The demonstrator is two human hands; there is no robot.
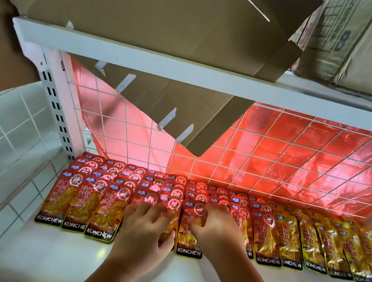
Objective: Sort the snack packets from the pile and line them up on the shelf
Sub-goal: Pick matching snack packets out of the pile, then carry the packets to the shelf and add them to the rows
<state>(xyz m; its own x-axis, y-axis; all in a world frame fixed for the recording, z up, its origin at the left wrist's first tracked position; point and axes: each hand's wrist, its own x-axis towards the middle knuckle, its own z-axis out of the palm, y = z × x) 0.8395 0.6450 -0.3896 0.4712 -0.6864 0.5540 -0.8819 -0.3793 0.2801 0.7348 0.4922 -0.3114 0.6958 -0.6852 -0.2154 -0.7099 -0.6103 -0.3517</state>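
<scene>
Two hands rest on the middle of a row of snack packets at the far side of the white shelf (56, 264). The left hand (146, 225) lies flat over one red packet with its fingers spread and lightly bent. The right hand (217, 227) presses on the packets just to the right, fingers also spread. Neither plainly pinches anything, and no packet is lifted.

Between the two hands shows one front red packet (189, 242), its black bottom band facing the near edge. Its long axis runs near to far, like every packet in the row. It lies directly right of the left hand's thumb and under the fingertips of the right hand, so both hands are about equally near it.

Red packets (86, 200) fill the left and middle of the row, each column overlapping back towards the wire grid (276, 156). Yellow packets (324, 247) take the right end. The pile they come from is out of sight.

Any coming nudge probably runs along that near-to-far axis, squaring the front packets' bottom edges with those on the left.
</scene>
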